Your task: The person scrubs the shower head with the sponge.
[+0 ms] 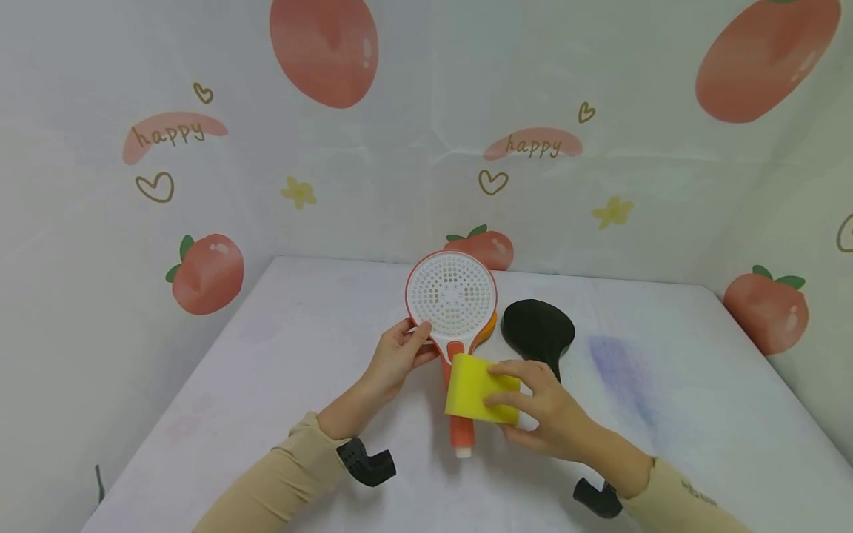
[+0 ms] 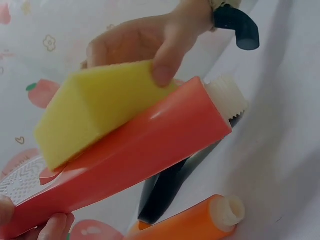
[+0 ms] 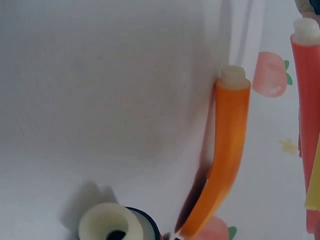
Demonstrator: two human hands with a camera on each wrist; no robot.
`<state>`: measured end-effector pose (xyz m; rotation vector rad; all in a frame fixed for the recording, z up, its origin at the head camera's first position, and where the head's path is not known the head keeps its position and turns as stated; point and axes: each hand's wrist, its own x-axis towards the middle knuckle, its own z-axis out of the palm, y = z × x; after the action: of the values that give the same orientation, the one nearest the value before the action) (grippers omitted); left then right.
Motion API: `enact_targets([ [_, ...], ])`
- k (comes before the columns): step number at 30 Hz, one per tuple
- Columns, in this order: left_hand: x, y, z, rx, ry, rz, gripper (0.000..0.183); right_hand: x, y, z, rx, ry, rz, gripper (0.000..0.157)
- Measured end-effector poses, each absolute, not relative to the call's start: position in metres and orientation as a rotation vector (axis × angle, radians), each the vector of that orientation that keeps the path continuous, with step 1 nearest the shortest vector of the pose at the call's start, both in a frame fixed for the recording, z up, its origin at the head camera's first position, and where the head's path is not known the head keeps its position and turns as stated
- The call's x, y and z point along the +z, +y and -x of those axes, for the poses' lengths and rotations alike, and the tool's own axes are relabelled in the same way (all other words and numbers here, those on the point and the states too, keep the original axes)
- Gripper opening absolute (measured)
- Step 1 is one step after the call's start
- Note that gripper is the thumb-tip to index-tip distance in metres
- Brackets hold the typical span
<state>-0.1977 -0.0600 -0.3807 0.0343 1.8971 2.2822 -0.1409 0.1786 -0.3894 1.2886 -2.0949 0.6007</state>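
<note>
My left hand (image 1: 400, 354) grips a red shower head (image 1: 452, 292) at its neck, with the white perforated face turned toward me. In my right hand (image 1: 549, 411) is a yellow sponge (image 1: 481, 389), pinched between thumb and fingers. The sponge lies against the front of the red handle (image 2: 145, 145), just below the face. A white threaded end (image 2: 227, 97) sticks out at the handle's bottom. Behind the red one, an orange shower head (image 3: 230, 135) lies on the table, mostly hidden in the head view.
A black shower head (image 1: 538, 326) lies face down to the right of the red one, its handle partly behind my right hand. The white table (image 1: 320, 311) has a purple smudge (image 1: 623, 377) at right. A printed curtain (image 1: 413, 148) hangs behind and at the sides.
</note>
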Motion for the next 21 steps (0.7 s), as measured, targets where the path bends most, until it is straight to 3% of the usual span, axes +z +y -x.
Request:
enact_targets([
  [9, -0.375, -0.057, 0.193, 2.291, 1.870, -0.010, 0.036, -0.385, 0.180, 0.147, 0.596, -2.157, -1.084, 0.035],
  [21, -0.378, -0.062, 0.197, 2.322, 1.926, 0.031, 0.035, -0.402, 0.175, 0.123, 0.628, -2.204, -1.377, 0.017],
])
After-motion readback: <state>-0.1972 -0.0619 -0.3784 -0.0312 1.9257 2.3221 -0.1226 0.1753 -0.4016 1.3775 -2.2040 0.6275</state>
